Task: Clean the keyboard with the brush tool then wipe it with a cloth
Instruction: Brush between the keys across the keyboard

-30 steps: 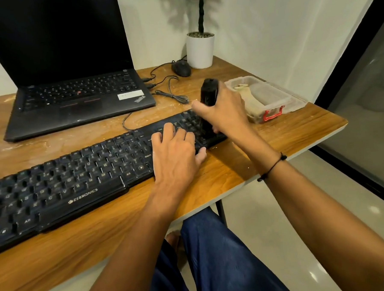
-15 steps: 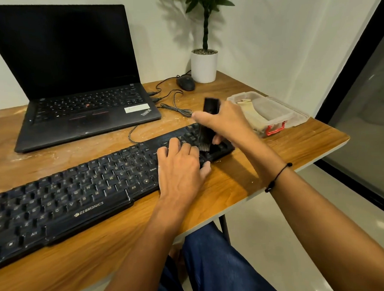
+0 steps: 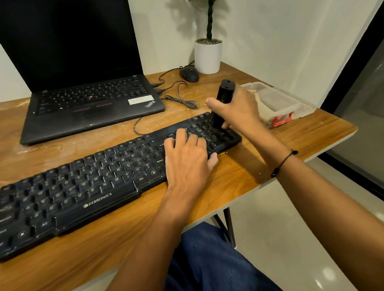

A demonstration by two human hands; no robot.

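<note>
Two hands: both are working at the right end of the keyboard [image 3: 113, 183], which is lying slanted across the wooden surface [image 3: 276, 154], in front of the laptop.
Right hand: the right hand [image 3: 236, 108] is grasping the brush tool [image 3: 223, 99], fingers and thumb wrapped round its black body; the tool is standing nearly upright, its lower end meeting the number-pad keys.
Left hand: the left hand [image 3: 187, 154] is lying flat and relaxed on the keys just left of the number pad, fingers straight, seemingly steadying the board.
Step in hand: brushing, by my reading; the first half of the task is running, at the right-hand key block.
Progress: pale dust is showing on the letter keys, so most of the board is likely waiting its turn.
Next move: probably calling for short strokes along the key rows, working leftward, with the steadying hand shifting ahead of the tool.
Cloth: none plainly identifiable; something pale is sitting in the clear plastic box [image 3: 280, 100] with the red latch, too unclear to name.
Writing, keyboard: "ZEBRONICS" is reading clearly below the space bar; legends such as Alt, Shift and Ctrl are showing.
Writing, laptop: the laptop [image 3: 91, 106] is carrying "ThinkPad" on its palm rest; a white sticker beside it is unreadable.
</note>
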